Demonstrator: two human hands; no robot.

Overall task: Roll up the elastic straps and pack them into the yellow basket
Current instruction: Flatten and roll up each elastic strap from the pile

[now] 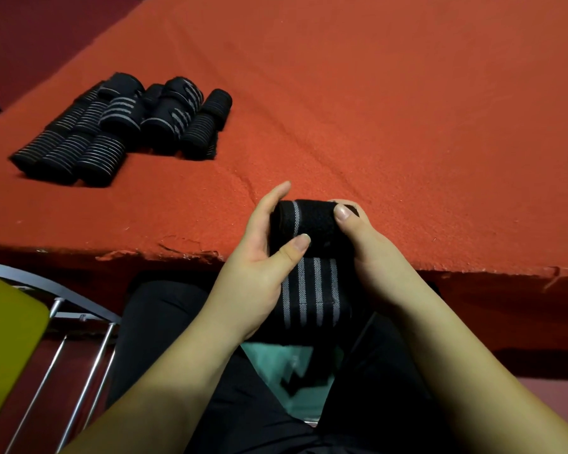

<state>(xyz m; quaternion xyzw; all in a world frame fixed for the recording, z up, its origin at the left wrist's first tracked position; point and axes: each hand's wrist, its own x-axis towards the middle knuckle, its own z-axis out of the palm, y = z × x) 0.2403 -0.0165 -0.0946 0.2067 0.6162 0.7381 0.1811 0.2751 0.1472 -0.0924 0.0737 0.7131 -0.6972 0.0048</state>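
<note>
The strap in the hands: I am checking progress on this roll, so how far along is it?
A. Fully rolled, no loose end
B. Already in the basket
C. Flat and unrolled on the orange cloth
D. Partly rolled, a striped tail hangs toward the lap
D: the left hand and right hand grip the strap roll, and a striped tail hangs below it.

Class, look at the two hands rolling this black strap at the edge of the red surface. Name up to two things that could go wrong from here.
1. The strap is only partly rolled: its striped tail hangs toward the lap. If the left hand or right hand slackens, the roll may loosen.
2. The pile of finished rolls lies loose on the red surface, not in a basket; a nudge could probably scatter them.
</note>
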